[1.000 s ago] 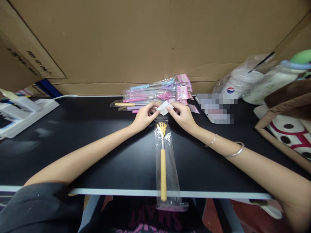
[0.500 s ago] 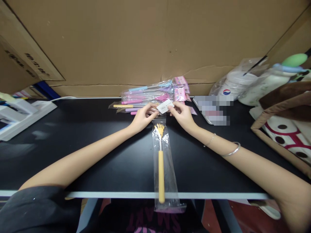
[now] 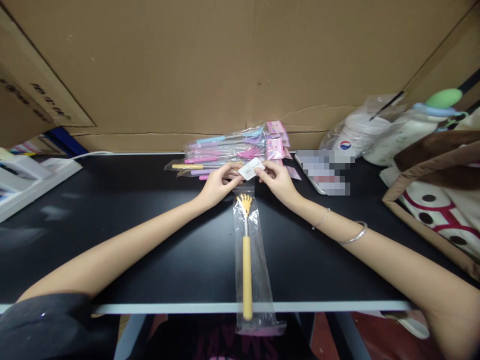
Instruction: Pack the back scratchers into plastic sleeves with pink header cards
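Note:
Between my hands is a small white printed card [image 3: 251,169]. My right hand [image 3: 278,181] pinches its right side between thumb and fingers. My left hand [image 3: 220,184] is closed at the card's lower left, thumb and fingertips together near its edge. Just below them lies a yellow back scratcher [image 3: 247,275] inside a clear plastic bag [image 3: 261,280], hand-shaped end away from me and handle reaching past the table's front edge. Behind my hands is a pile of bagged back scratchers [image 3: 225,147] in blue, pink, purple and yellow, with pink header cards.
A phone [image 3: 318,172] lies right of the pile. Farther right stand a bagged white cup [image 3: 362,130], a bottle [image 3: 420,125] and a brown-and-white bag [image 3: 431,200]. A white power strip [image 3: 41,185] sits at the left. Cardboard [image 3: 168,70] walls the back of the black table [image 3: 157,255].
The white card is tilted slightly more and shows its printed face a little more clearly. The whole view has shifted slightly; both hands keep nearly the same pose.

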